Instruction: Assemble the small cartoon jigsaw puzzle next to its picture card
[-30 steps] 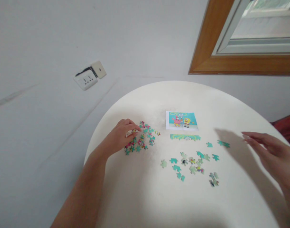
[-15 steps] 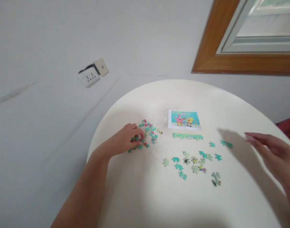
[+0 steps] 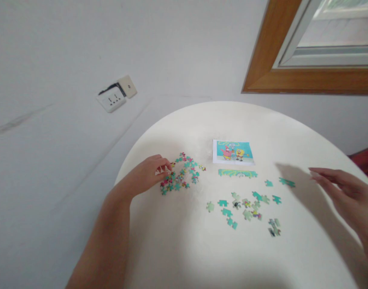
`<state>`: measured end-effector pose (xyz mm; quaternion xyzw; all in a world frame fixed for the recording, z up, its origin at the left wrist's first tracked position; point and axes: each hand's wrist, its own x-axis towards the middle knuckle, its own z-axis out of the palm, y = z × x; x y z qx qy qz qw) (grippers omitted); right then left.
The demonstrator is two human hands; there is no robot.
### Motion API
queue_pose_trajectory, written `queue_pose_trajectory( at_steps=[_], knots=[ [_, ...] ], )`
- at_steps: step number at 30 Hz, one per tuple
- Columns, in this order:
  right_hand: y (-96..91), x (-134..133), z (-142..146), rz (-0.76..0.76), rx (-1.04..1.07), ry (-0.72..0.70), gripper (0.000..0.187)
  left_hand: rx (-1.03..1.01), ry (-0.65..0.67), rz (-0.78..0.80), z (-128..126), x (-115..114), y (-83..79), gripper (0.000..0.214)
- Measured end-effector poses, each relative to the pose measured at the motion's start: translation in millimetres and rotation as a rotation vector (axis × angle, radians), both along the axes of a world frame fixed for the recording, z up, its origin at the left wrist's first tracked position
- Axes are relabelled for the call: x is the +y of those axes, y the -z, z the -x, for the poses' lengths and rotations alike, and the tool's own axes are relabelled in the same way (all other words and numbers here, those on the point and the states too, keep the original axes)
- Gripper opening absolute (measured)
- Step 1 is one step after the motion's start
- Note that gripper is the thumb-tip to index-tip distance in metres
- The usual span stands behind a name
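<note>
Left hand (image 3: 150, 172): yours, drawn back to the pile's left edge since half a second ago; fingers curled toward thumb, cannot tell whether they grip a piece.
Right hand (image 3: 344, 186): yours, unmoved, raised over the table; fingertips together.
Puzzle pile (image 3: 177, 186): beside your left hand, less covered than before.
White table (image 3: 292, 140): bears pile, loose pieces (image 3: 247, 215), joined strip (image 3: 238, 173), picture card (image 3: 233, 153).

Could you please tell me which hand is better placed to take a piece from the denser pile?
Probably the left hand: it is at the denser pile, while the right hand hangs beyond the scattered pieces.
</note>
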<state>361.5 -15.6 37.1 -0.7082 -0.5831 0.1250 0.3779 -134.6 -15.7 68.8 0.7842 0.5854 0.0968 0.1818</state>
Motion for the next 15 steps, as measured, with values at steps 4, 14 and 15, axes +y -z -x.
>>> queue_pose_trajectory(
  at_steps=[4,14,15],
  knots=[
    [1.6,0,-2,0.018,-0.031,-0.005,0.037,0.003,-0.037,-0.05,0,0,-1.5,0.022],
    [3.5,1,-2,0.006,-0.031,-0.025,0.038,0.057,-0.186,-0.182,13,7,16.0,0.033],
    [3.8,1,-3,0.007,-0.024,-0.027,0.038,0.06,-0.205,-0.183,15,7,17.6,0.033]
  ],
)
